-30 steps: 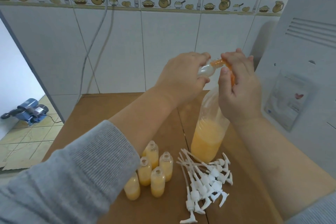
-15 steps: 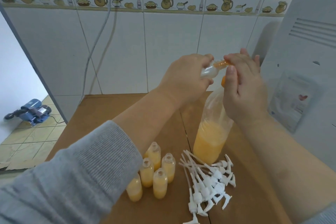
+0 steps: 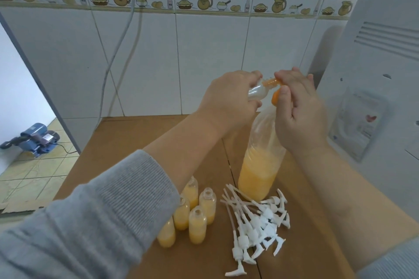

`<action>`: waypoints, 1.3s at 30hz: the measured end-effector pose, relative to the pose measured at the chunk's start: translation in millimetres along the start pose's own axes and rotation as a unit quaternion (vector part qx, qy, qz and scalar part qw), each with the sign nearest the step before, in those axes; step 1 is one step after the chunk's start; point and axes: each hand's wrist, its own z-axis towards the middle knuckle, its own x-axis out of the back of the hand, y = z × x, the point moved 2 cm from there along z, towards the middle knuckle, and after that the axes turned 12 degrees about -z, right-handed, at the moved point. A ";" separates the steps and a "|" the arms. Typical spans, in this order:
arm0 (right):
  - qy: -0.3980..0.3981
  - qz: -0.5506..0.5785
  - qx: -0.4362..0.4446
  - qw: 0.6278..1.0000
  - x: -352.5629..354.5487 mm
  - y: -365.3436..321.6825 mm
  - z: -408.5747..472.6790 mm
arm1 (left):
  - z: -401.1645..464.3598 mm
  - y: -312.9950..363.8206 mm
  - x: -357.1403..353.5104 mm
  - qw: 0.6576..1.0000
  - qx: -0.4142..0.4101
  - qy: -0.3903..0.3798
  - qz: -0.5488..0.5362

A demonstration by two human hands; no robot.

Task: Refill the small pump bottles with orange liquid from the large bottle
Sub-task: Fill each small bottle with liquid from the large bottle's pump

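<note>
My left hand [image 3: 226, 99] grips a small clear bottle [image 3: 326, 93], tilted on its side, its orange-tinted threaded neck pointing right. My right hand [image 3: 299, 115] is closed around the top of the large bottle [image 3: 260, 165], with its fingertips meeting the small bottle's neck; an orange piece [image 3: 274, 98] shows beside the thumb. The large bottle stands on the brown table [image 3: 118, 142], its lower part filled with orange liquid. Several small open bottles [image 3: 197, 224] holding orange liquid stand in a cluster in front. A pile of white pump heads [image 3: 260, 222] lies next to them.
A large white appliance [image 3: 374, 75] stands close on the right. The tiled wall [image 3: 204, 52] rises right behind the table, with two cables [image 3: 122, 29] hanging down it. A blue machine [image 3: 36, 138] sits on the floor at the left.
Both hands keep their hold at the large bottle's top and have drifted slightly to the right. Nothing on the table has moved.
</note>
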 end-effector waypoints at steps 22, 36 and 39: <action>0.028 -0.020 0.016 0.999 1.3 -2.3 3.5 | 1.2 8.3 6.2 1.000 -0.002 0.016 -0.015; 0.013 0.026 -0.017 0.999 1.2 -1.8 0.9 | -0.3 9.3 5.2 1.000 0.011 0.004 -0.021; 0.031 0.019 -0.015 0.999 1.5 -3.3 0.1 | -1.6 10.1 5.2 1.000 -0.001 0.014 -0.027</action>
